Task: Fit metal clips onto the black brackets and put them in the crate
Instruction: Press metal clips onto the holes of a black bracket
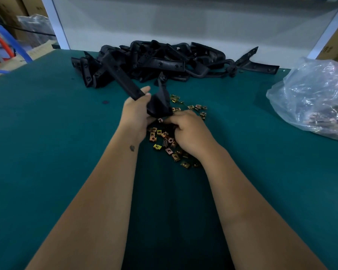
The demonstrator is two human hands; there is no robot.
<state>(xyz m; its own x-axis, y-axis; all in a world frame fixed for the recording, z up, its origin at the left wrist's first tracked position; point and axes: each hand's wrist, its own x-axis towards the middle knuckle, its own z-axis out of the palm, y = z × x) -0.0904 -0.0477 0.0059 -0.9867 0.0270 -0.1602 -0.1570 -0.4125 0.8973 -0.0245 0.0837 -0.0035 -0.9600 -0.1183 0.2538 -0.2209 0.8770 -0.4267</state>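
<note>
Left hand grips a black bracket above the scattered clips; right hand pinches one clip against it.

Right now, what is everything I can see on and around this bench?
held bracket: one, black, gripped over the clips
bracket pile: many, black, far middle of the table
loose clips: dozens, gold and copper, scattered under the hands
plastic bag: one, clear, right edge, seemingly holding more clips
table: one, green top
back panel: one, white, behind the pile
cardboard boxes: several, brown, far left background
left hand: holds the bracket
right hand: pinches a clip at the bracket's lower end
</note>
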